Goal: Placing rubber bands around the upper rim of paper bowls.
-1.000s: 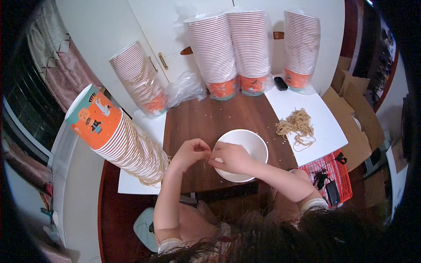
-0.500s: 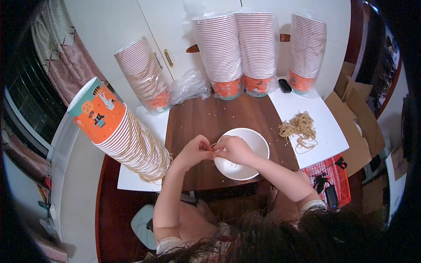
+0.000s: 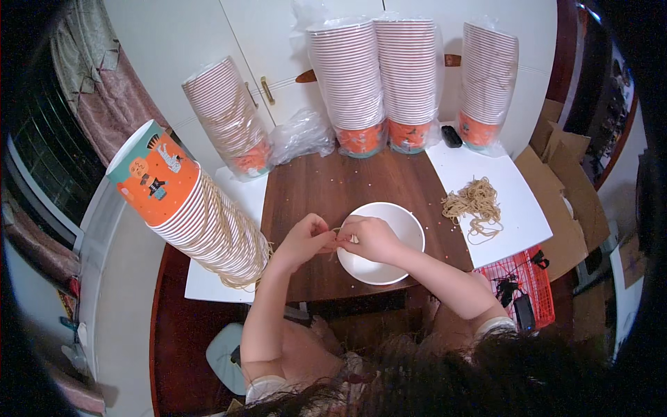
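Note:
My left hand (image 3: 306, 242) is pinched closed at the left rim of an open white paper tub (image 3: 404, 233). Against its fingertips, over the tub's rim, my right hand (image 3: 372, 238) is closed too. A thin tan string (image 3: 335, 230) shows as a short piece between the two hands. In the right fingers is a small pale bit (image 3: 354, 239), too small to name. The fingertips partly hide each other. Left of my hands leans a tall stack of orange paper tubs (image 3: 163, 181), with many tan strings draped over its lower half.
On the right white panel lies a tangled heap of tan strings (image 3: 476, 201). Plastic-wrapped tub stacks (image 3: 345, 76) stand along the back, with crumpled clear plastic (image 3: 302, 135) beside them. A red crate (image 3: 538, 295) and cardboard boxes (image 3: 556, 181) are at the right.
My hands stay together at the tub's rim, their fingers slightly shifted. The small pale bit shows more plainly in the right fingers.

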Motion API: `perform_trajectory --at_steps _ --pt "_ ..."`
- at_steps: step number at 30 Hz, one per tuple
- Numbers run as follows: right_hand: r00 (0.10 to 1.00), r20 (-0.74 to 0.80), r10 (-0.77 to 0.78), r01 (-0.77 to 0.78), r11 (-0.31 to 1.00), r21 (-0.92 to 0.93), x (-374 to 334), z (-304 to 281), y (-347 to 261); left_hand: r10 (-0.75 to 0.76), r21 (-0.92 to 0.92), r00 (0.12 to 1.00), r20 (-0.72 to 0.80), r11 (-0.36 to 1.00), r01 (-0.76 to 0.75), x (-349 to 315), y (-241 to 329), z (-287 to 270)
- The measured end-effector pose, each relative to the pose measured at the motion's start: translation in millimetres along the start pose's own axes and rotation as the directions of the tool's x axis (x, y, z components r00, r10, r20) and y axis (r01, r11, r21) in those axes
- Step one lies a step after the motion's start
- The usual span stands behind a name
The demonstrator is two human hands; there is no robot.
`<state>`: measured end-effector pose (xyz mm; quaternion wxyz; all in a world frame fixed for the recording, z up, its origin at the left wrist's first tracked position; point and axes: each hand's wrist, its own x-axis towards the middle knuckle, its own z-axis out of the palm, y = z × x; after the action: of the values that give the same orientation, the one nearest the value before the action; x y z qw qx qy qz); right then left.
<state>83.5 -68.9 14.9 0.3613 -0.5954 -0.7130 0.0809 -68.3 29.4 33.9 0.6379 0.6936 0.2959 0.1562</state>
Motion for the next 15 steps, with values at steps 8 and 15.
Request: perform_trajectory --at_steps 8,15 --pt "0.999 0.002 0.049 -0.049 0.995 0.092 -2.0 3.3 13.2 0.019 0.486 1.000 0.018 0.874 -0.025 -7.6 -9.8 -8.3" --pt "0.999 0.016 0.046 -0.047 0.994 0.099 2.3 3.4 4.4 0.142 0.670 0.987 -0.070 0.740 -0.059 -13.9 -11.0 2.3"
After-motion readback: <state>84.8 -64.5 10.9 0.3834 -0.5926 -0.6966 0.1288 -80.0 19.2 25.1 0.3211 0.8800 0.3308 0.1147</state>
